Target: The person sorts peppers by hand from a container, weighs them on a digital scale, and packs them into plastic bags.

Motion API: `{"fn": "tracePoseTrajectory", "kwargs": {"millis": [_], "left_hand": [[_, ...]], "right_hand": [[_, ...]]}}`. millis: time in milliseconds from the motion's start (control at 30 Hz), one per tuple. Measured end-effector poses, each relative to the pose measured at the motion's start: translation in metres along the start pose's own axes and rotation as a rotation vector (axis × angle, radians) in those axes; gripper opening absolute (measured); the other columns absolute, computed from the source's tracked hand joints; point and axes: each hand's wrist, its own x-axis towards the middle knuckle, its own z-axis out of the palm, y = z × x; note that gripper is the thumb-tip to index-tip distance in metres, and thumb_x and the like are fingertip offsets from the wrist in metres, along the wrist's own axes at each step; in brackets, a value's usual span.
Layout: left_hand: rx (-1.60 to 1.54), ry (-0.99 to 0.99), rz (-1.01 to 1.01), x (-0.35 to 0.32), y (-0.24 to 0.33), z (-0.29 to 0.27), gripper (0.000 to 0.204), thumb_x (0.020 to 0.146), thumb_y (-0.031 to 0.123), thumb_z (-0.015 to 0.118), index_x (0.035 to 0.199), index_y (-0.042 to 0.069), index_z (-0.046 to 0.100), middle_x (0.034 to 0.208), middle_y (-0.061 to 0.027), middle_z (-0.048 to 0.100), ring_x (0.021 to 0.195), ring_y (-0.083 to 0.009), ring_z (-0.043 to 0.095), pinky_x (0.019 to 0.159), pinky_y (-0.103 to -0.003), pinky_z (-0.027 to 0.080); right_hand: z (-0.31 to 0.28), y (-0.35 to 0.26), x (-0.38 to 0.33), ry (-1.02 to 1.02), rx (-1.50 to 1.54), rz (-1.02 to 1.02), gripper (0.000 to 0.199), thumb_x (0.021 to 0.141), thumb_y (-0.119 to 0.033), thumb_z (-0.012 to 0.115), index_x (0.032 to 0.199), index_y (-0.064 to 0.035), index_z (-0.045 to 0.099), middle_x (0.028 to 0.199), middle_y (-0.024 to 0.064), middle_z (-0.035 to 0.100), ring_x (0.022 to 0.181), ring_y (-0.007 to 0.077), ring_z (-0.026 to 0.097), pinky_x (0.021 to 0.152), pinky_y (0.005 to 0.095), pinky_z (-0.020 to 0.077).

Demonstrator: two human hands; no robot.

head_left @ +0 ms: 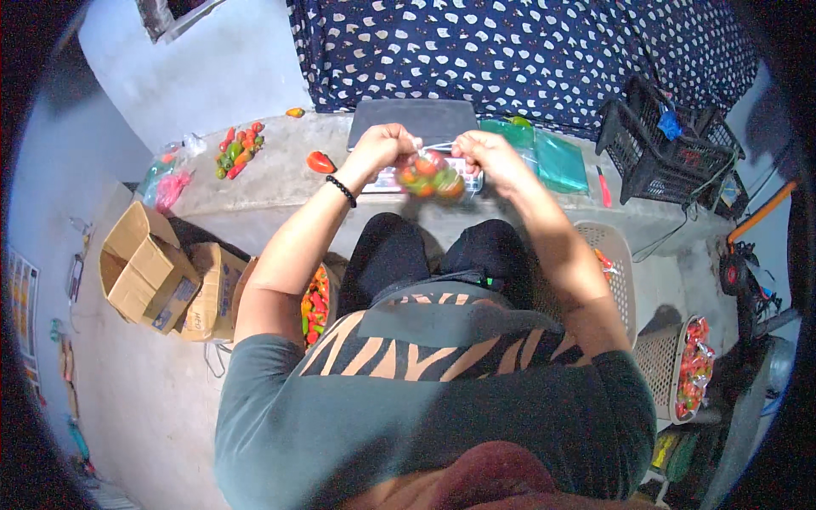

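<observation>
A clear plastic bag of red, orange and green peppers (432,178) hangs between my hands, a little blurred. My left hand (387,146) pinches one side of its gathered neck. My right hand (493,159) is closed on the other side, with a strand of the plastic stretched between them. Behind the bag lies a scale (416,117) with a dark flat platform; its pale front panel is partly covered by the bag and hands. One red-orange pepper (320,162) rests on the ledge by my left wrist.
On the concrete ledge (280,183) lie a pile of peppers (240,151), green plastic bags (559,161) and a red-handled knife (604,187). Black crates (667,149) stand at right. Cardboard boxes (149,268), a container of peppers (315,306) and a basket of bagged peppers (695,365) sit lower.
</observation>
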Motion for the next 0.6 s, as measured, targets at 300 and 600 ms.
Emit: {"fn": "tracePoseTrajectory", "kwargs": {"millis": [300,600], "left_hand": [[-0.423,-0.429,0.127,-0.03,0.033,0.019,0.008,0.077,0.008,0.063,0.082,0.002,0.061,0.083,-0.0079,0.063,0.078,-0.0146,0.06,0.066,-0.026,0.049],[-0.682,-0.053,0.185,0.007,0.035,0.003,0.007,0.083,0.007,0.056,0.084,0.0,0.053,0.087,-0.0158,0.061,0.073,-0.0213,0.063,0.068,-0.03,0.055]], "right_hand": [[0.029,0.041,-0.032,-0.297,0.629,0.1,0.02,0.086,-0.024,0.052,0.086,-0.0042,0.055,0.071,0.0008,0.054,0.062,0.0106,0.05,0.059,0.0223,0.0415],[0.043,-0.017,-0.003,-0.053,0.446,-0.103,0.023,0.09,-0.027,0.047,0.082,-0.0055,0.051,0.061,-0.0023,0.046,0.05,0.0072,0.044,0.046,0.0196,0.0351]]}}
